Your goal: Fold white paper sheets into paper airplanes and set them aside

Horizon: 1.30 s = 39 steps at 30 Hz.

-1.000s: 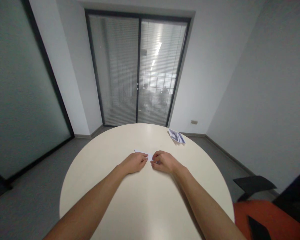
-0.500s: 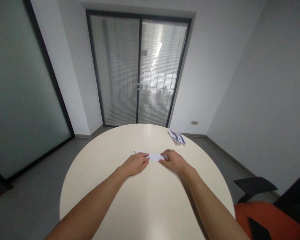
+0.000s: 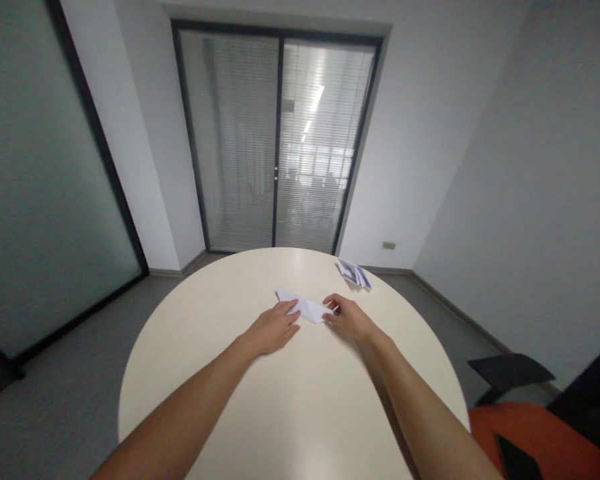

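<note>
A folded piece of white paper (image 3: 311,311) lies on the round table between my hands, with a slanted crease and a pointed lower edge. My left hand (image 3: 274,328) rests over its left part, fingers stretched out and a little apart, palm down. The paper's upper left corner sticks out beyond those fingers. My right hand (image 3: 349,319) pinches the right end between thumb and fingers, which hide that tip.
The round cream table (image 3: 300,400) fills the middle. Near its far right edge lie folded printed papers (image 3: 354,275). An orange chair (image 3: 535,433) with black armrests stands at the right. Beyond the table is a glazed door with blinds (image 3: 277,140).
The paper has turned so that its left end points farther away, and its outline has gone from a straight strip to an angled shape. My left hand's fingers have spread from a closer grip.
</note>
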Available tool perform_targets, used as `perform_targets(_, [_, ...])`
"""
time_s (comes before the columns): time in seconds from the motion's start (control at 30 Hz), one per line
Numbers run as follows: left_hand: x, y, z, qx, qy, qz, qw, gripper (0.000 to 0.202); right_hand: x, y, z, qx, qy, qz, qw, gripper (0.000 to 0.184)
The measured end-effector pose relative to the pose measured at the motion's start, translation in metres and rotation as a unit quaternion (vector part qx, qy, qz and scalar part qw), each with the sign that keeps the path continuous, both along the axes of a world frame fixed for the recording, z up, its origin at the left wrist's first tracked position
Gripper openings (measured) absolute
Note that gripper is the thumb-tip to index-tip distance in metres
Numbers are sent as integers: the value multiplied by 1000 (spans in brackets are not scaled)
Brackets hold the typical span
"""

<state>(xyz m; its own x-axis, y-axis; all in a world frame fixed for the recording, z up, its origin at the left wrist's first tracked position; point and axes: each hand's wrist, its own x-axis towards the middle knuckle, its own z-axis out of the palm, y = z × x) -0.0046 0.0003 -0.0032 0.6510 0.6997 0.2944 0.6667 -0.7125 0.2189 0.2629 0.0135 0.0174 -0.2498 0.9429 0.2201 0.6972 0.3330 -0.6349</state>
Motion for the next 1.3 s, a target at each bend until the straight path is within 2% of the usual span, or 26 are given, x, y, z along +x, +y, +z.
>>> perform_targets(0.23, [0,0,0,-12,17,19,1000,52,3,6,9,24,-31,-43,998,19])
perform_targets(0.43, [0,2,0,-32,17,17,999,53,2,10,17,89,-37,-119,988,23])
perform_targets(0.63, [1,5,-3,-32,9,11,999,54,6,31,17,114,-38,-160,980,36])
perform_targets(0.87, [0,8,-4,-42,16,14,999,55,15,57,29,109,-127,-272,948,45])
perform_targets(1.03, [2,13,-7,-39,10,17,999,55,25,75,38,107,-201,-300,926,45])
perform_targets(1.3, [2,17,-4,-41,13,19,999,54,36,102,38,85,-212,-322,919,44])
